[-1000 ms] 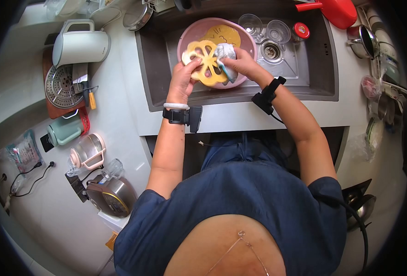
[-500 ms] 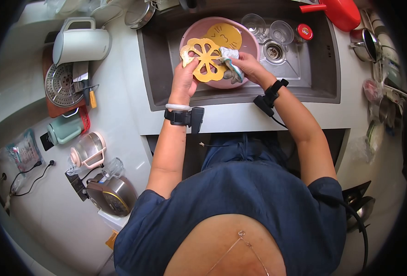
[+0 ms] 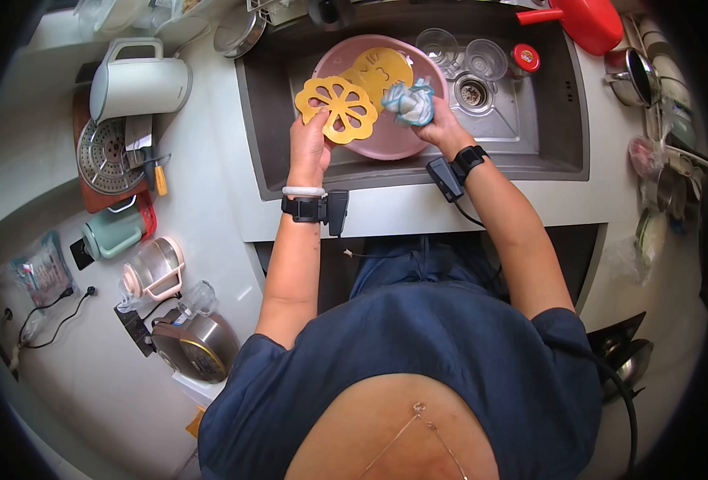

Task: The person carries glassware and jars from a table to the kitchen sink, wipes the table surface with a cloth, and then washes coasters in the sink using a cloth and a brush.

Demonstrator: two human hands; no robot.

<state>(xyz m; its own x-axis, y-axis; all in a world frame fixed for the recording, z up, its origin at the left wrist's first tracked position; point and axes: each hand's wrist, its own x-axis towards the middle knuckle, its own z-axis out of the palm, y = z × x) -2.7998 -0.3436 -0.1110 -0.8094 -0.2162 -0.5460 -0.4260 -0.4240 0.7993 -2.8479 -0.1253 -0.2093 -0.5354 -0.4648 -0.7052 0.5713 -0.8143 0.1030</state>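
A yellow flower-shaped trivet (image 3: 339,105) with petal-shaped holes is pinched at its lower left edge by my left hand (image 3: 312,148), thumb on top. Bunched in my right hand (image 3: 443,128) is a white and grey cloth (image 3: 411,102) with blue edging, held apart from the trivet. Both are over a pink basin (image 3: 394,149) in the sink. Inside the basin lies another yellow piece (image 3: 386,68), round, with a drawn whiskered face. The trivet and the cloth cover part of the basin.
Right of the basin in the sink (image 3: 530,152) are two clear cups (image 3: 486,59), a red-lidded jar (image 3: 523,60) and the drain (image 3: 473,94). A red scoop-like vessel (image 3: 590,24) sits at the back right. On the left counter are a white kettle (image 3: 142,80) and a knife (image 3: 139,140).
The cloth has come away from the trivet and is now bunched up in my right hand. My left hand has shifted the trivet a little left.
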